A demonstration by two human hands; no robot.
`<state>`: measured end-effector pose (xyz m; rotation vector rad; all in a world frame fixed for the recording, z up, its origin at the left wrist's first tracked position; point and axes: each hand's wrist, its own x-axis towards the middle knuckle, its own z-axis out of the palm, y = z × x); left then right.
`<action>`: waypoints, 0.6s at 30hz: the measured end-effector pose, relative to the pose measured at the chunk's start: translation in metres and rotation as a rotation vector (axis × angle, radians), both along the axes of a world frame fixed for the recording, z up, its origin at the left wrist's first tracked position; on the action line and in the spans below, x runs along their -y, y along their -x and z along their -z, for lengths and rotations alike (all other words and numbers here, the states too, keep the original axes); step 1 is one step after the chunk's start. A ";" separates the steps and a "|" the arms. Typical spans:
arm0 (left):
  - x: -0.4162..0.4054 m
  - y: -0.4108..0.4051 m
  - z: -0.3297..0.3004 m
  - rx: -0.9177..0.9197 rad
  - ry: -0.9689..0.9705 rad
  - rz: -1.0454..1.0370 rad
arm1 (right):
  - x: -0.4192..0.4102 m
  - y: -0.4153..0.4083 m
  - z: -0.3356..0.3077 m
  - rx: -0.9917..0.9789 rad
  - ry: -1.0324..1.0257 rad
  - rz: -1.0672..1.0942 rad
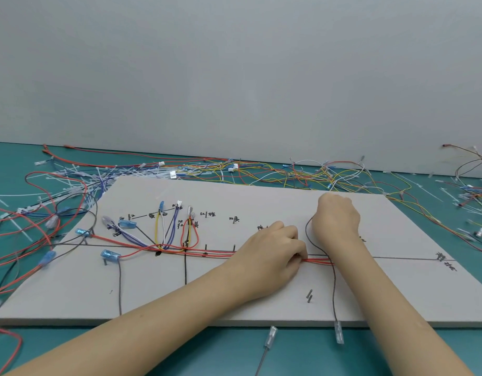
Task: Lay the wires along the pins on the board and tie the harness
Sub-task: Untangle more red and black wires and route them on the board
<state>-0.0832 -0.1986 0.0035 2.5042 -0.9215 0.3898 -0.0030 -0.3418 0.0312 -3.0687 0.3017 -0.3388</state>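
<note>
A grey board (261, 289) with drawn lines, hand-written labels and short pins lies on the teal table. A bundle of red wires (207, 253) runs along its horizontal line, with yellow, purple and red loops (163, 229) rising from it at the left. My left hand (272, 253) pinches the red bundle near the board's middle. My right hand (337, 215) is curled just behind it and holds a dark wire (334, 283), which loops down past the board's front edge to a clear terminal (338, 332). Its fingertips are hidden.
Loose coloured wires and white cable ties (79, 175) are heaped along the back and left of the table. More wires lie at the far right (473, 191). Two pins (309, 296) stand near the board's front. Another clear terminal (271, 337) lies on the table in front.
</note>
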 end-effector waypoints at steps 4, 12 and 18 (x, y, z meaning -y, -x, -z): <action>0.000 0.001 -0.001 0.004 0.005 0.007 | -0.006 0.019 0.005 -0.060 0.112 -0.033; -0.005 -0.003 -0.004 -0.066 0.068 0.020 | -0.010 0.062 0.004 -0.310 0.149 -0.107; -0.006 -0.006 -0.009 -0.176 0.177 0.016 | 0.004 0.089 0.008 -0.225 0.229 -0.205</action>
